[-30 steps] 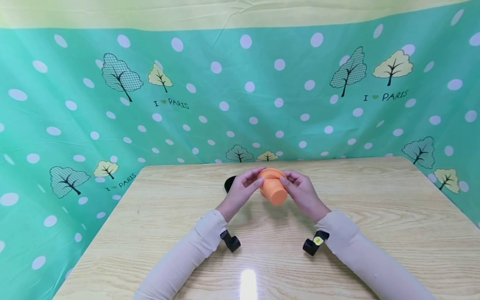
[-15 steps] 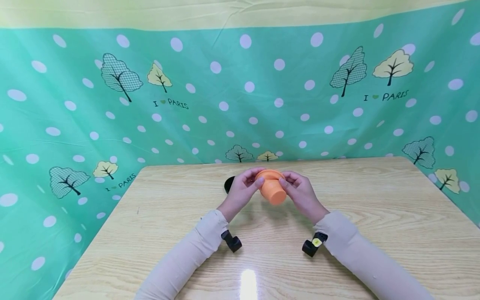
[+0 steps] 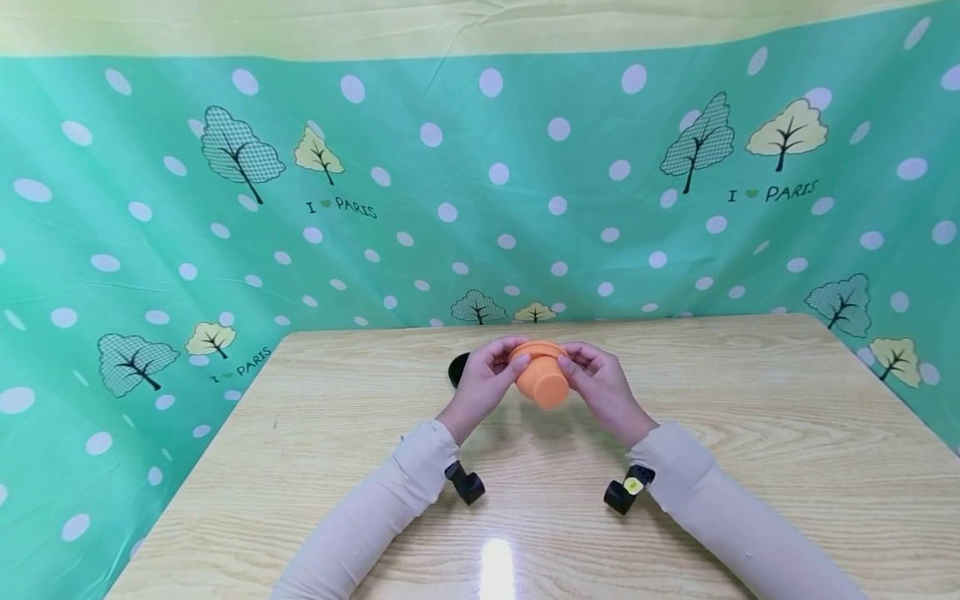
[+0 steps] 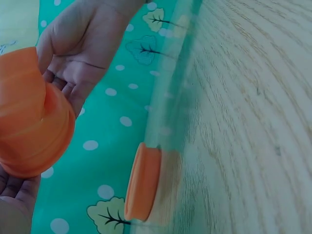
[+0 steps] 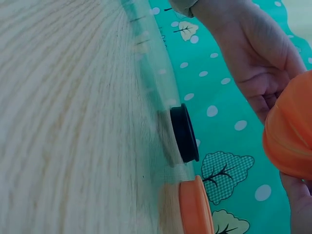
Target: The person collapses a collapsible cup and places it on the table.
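Note:
Both hands hold an orange collapsible cup (image 3: 549, 379) above the table, its narrow closed end pointing down toward the head camera. My left hand (image 3: 480, 387) pinches the rim's left side between thumb and fingers. On the right side of the rim, my right hand (image 3: 606, 393) does likewise. A deep fold runs across the wall of the cup (image 4: 29, 117) in the left wrist view. That view shows the right hand (image 4: 85, 46) on the far side; the left hand (image 5: 258, 53) appears across the cup in the right wrist view. The inside of the cup is hidden.
A black round disc (image 3: 456, 368) lies on the wooden table (image 3: 375, 500) behind the left hand. Beside it, an orange round piece (image 5: 195, 204) appears in the right wrist view; the head view hides it. A green dotted cloth (image 3: 450, 167) hangs behind the table.
The cup's rim has shifted slightly left and down, and its closed end has turned a little. Both hands keep their grip and have barely moved.

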### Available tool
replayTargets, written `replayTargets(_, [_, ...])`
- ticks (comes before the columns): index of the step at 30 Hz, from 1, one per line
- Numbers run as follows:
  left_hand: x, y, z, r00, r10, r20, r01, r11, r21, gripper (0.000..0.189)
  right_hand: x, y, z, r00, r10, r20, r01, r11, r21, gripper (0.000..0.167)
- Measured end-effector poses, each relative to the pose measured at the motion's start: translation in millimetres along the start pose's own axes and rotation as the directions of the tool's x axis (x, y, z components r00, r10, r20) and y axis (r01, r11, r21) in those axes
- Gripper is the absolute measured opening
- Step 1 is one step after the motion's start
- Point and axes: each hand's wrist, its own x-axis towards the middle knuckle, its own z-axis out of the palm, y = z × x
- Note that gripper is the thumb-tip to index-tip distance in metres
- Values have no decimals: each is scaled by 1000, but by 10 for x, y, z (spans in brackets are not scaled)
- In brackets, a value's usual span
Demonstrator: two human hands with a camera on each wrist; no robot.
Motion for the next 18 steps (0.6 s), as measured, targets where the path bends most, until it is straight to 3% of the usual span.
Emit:
replayTargets(8, [-11, 2, -11, 1000, 5, -6, -5, 1000, 29, 32, -4, -23, -20, 999, 31, 27, -30, 999, -23, 16])
replayTargets(15, [68, -236, -52, 1000, 27, 7, -27, 999, 34, 34, 2, -52, -47, 996, 57, 69, -50, 994, -96, 30])
replayTargets(18, [75, -264, -53, 999, 36, 22, -37, 998, 46, 36, 8, -68, -48, 996, 65, 66, -55, 988, -148, 34])
